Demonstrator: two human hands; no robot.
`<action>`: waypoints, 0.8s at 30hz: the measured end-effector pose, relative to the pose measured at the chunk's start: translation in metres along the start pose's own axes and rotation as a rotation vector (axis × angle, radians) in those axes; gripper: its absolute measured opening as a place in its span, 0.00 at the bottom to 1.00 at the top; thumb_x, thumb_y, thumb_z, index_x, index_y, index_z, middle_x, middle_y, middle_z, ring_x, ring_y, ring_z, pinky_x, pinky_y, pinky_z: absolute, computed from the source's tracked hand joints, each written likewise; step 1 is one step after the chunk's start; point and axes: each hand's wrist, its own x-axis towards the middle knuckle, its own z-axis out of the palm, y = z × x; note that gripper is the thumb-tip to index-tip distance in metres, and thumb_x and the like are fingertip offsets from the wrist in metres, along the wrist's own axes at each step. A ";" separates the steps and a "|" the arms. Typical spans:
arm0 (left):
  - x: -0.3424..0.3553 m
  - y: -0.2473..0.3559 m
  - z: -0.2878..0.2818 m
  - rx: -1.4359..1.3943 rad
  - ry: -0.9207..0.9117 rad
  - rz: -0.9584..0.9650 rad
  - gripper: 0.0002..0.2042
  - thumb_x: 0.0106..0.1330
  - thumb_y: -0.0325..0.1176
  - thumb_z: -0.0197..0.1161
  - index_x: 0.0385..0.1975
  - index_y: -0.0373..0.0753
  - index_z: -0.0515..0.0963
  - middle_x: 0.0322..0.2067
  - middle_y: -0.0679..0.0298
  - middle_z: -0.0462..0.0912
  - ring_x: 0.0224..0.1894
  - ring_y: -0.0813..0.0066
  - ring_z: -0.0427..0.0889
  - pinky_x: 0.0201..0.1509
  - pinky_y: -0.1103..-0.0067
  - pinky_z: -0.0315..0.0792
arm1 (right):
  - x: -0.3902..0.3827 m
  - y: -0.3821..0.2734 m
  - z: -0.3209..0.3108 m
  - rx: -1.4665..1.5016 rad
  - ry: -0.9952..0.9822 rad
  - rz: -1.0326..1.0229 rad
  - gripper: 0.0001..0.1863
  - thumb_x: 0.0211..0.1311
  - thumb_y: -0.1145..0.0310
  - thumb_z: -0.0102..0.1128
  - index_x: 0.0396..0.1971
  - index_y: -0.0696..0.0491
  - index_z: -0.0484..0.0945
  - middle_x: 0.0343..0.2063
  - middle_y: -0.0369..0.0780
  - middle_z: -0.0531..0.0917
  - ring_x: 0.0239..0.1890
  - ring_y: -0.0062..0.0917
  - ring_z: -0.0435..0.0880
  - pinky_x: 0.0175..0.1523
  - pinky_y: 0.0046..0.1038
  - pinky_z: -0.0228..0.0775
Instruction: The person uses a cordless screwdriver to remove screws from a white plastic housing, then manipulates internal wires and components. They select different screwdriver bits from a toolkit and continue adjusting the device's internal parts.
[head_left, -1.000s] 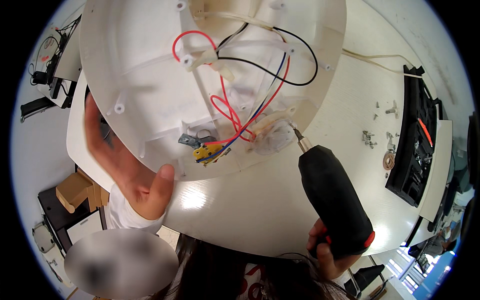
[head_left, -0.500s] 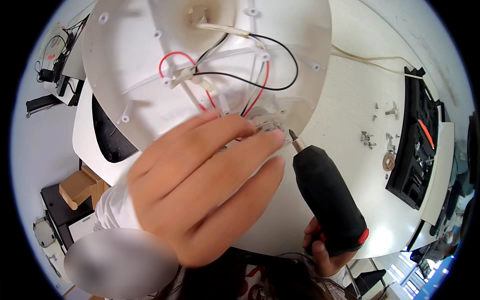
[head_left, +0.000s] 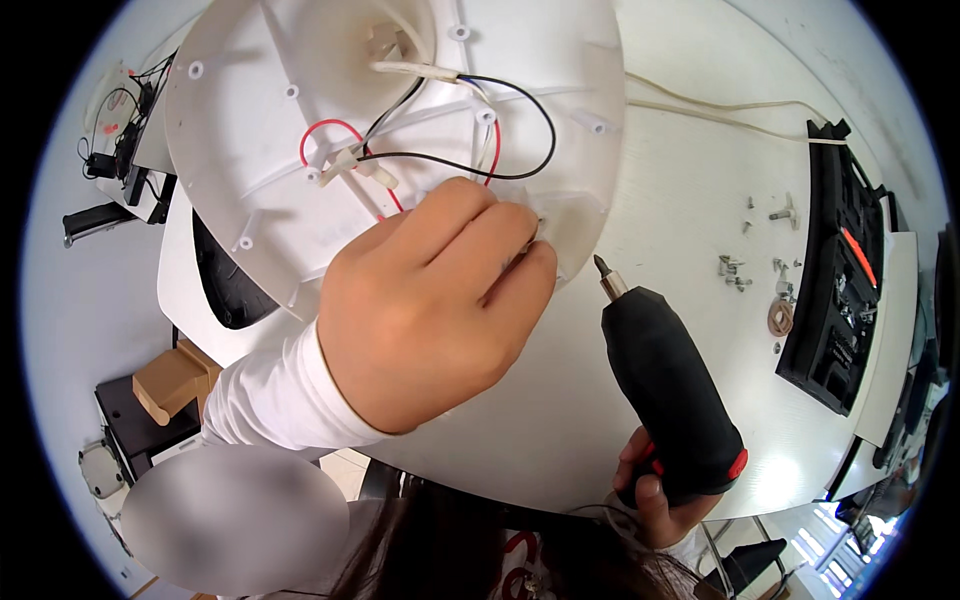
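My left hand (head_left: 430, 300) lies over the lower right of a round white plastic housing (head_left: 250, 140), fingers curled; what they pinch, if anything, is hidden. Above it are red, black and white wires (head_left: 480, 170) and a pale connector (head_left: 345, 165). My right hand (head_left: 655, 490) grips a black and red powered screwdriver (head_left: 660, 380); its bit points up-left, just right of my left fingers, apart from the housing.
A white table (head_left: 700, 300) carries loose screws (head_left: 735, 280), a brown ring (head_left: 781, 318), an open black tool case (head_left: 850, 290) at the right and pale cords (head_left: 720, 100). Under the housing's left is a black object (head_left: 225, 270). A cardboard box (head_left: 170, 385) sits lower left.
My left hand has come from the housing's left rim onto its lower-right part and curled its fingers. The housing has shifted left; the screwdriver tip now stands clear of it.
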 end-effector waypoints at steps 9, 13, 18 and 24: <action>-0.013 -0.007 0.016 0.113 0.163 0.191 0.18 0.33 0.24 0.57 0.30 0.31 0.77 0.31 0.57 0.78 0.32 0.63 0.79 0.30 0.78 0.75 | 0.004 0.005 -0.010 0.025 0.021 -0.024 0.31 0.53 0.63 0.56 0.53 0.65 0.59 0.28 0.45 0.75 0.19 0.21 0.73 0.25 0.21 0.65; -0.018 -0.008 0.016 0.070 0.176 0.194 0.18 0.33 0.21 0.56 0.31 0.29 0.77 0.32 0.56 0.78 0.33 0.61 0.79 0.32 0.76 0.76 | 0.006 0.003 -0.008 0.075 0.045 0.000 0.32 0.53 0.62 0.57 0.53 0.65 0.60 0.28 0.44 0.75 0.19 0.21 0.73 0.25 0.20 0.65; -0.018 -0.010 0.016 0.048 0.180 0.218 0.18 0.33 0.21 0.56 0.31 0.29 0.77 0.32 0.55 0.78 0.33 0.60 0.80 0.33 0.76 0.76 | 0.007 0.003 -0.007 0.072 0.047 -0.003 0.31 0.54 0.63 0.56 0.54 0.65 0.60 0.28 0.44 0.75 0.18 0.21 0.73 0.24 0.20 0.65; -0.020 -0.013 0.012 0.038 0.160 0.281 0.18 0.34 0.23 0.58 0.31 0.28 0.77 0.32 0.55 0.79 0.32 0.61 0.80 0.32 0.76 0.76 | 0.007 0.003 -0.007 0.085 0.058 -0.018 0.31 0.55 0.63 0.56 0.54 0.64 0.59 0.27 0.44 0.75 0.18 0.21 0.73 0.24 0.20 0.65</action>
